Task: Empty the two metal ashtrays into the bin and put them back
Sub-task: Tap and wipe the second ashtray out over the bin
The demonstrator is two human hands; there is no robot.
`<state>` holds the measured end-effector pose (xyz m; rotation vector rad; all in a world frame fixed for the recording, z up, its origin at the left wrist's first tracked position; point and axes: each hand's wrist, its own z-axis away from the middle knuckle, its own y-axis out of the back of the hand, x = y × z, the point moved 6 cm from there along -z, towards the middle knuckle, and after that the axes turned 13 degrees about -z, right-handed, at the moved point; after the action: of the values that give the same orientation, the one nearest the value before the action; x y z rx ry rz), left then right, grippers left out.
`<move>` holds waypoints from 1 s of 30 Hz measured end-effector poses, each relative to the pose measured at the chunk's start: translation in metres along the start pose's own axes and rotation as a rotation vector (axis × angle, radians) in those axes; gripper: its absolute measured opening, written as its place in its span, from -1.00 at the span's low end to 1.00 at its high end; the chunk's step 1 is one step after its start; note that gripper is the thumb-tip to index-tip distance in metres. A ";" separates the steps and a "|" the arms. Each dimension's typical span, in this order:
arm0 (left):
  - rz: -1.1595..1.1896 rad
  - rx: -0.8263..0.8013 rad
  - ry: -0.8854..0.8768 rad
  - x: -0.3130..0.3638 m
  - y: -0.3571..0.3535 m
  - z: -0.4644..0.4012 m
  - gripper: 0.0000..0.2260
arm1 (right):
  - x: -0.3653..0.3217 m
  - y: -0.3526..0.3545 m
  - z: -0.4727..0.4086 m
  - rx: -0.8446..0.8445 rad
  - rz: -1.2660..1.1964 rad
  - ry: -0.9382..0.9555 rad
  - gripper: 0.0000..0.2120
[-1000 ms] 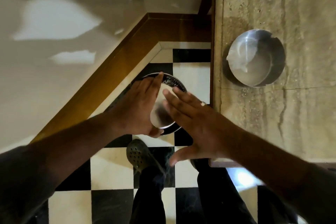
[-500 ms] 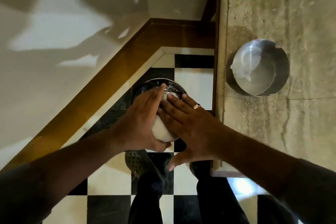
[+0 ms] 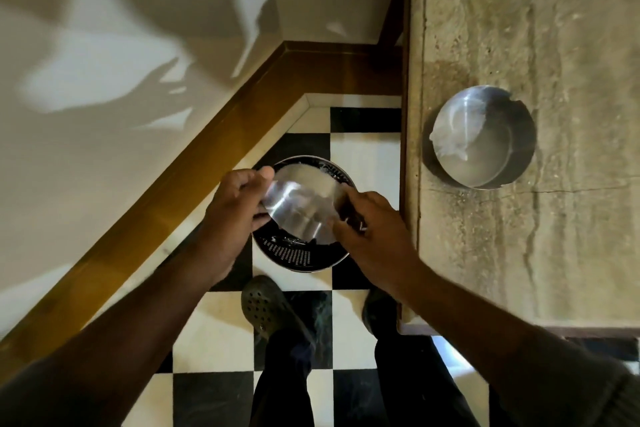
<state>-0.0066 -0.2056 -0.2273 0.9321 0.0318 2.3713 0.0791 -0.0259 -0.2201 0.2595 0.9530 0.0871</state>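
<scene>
A round, shiny metal ashtray (image 3: 302,207) is held between both hands, tilted over the open mouth of a round black perforated metal bin (image 3: 298,255) that stands on the floor directly below them. Whether its bowl or its underside faces up cannot be told. The left hand (image 3: 232,215) grips the ashtray's left edge, thumb under the rim and fingers curled over the top. The right hand (image 3: 372,229) pinches its right edge with thumb and fingertips. Beyond the right hand, up and to its right, a second round metal ashtray (image 3: 481,139) sits upright on a rough beige stone tabletop (image 3: 554,253), well apart from the hands, with something pale and whitish (image 3: 446,144) lying inside against its left wall. Under the forearms, the floor is black-and-white chequered tile (image 3: 214,340), and a dark perforated clog (image 3: 266,308) shows just behind the bin. To the left of the left hand runs a brown wooden skirting board (image 3: 194,170) along a pale wall (image 3: 104,45).
</scene>
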 end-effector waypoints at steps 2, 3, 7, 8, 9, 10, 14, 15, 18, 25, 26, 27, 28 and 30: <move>0.062 -0.006 0.113 -0.004 -0.007 0.004 -0.57 | 0.013 -0.004 0.001 0.091 -0.126 -0.089 -0.62; 0.068 -0.002 0.153 -0.006 -0.010 0.006 -0.54 | 0.018 -0.007 0.002 0.123 -0.229 -0.147 -0.65; 0.044 0.036 0.193 0.003 -0.014 0.018 -0.53 | 0.023 -0.007 0.011 0.248 -0.406 -0.303 -0.77; 0.052 0.041 0.189 0.008 -0.014 0.022 -0.54 | 0.020 -0.003 0.012 0.276 -0.421 -0.314 -0.78; 0.057 0.044 0.183 0.017 -0.013 0.026 -0.54 | 0.015 0.001 0.013 0.301 -0.437 -0.320 -0.79; 0.058 0.045 0.177 0.024 -0.013 0.030 -0.56 | 0.010 0.006 0.015 0.319 -0.453 -0.321 -0.79; 0.049 0.050 0.153 0.064 -0.016 0.051 -0.57 | -0.017 0.038 0.025 0.386 -0.500 -0.299 -0.81; 0.033 0.056 0.150 0.075 -0.019 0.056 -0.56 | -0.024 0.047 0.028 0.397 -0.507 -0.295 -0.81; -0.012 0.027 0.104 0.109 -0.034 0.073 -0.57 | -0.037 0.077 0.040 0.437 -0.543 -0.290 -0.82; -0.068 -0.011 -0.009 0.182 -0.091 0.095 -0.56 | -0.056 0.161 0.064 0.535 -0.666 -0.280 -0.82; -0.061 -0.009 0.000 0.188 -0.099 0.095 -0.55 | -0.056 0.170 0.066 0.545 -0.665 -0.280 -0.81; -0.064 -0.017 -0.003 0.196 -0.111 0.094 -0.52 | -0.055 0.186 0.068 0.565 -0.668 -0.274 -0.80; -0.069 -0.031 -0.005 0.203 -0.124 0.094 -0.49 | -0.052 0.199 0.070 0.584 -0.667 -0.267 -0.80; -0.041 -0.044 0.005 0.213 -0.152 0.090 -0.46 | -0.044 0.229 0.073 0.625 -0.650 -0.241 -0.81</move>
<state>0.0035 0.0167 -0.0623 0.8962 0.0012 2.3276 0.1229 0.1735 -0.0861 0.5076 0.7637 -0.8337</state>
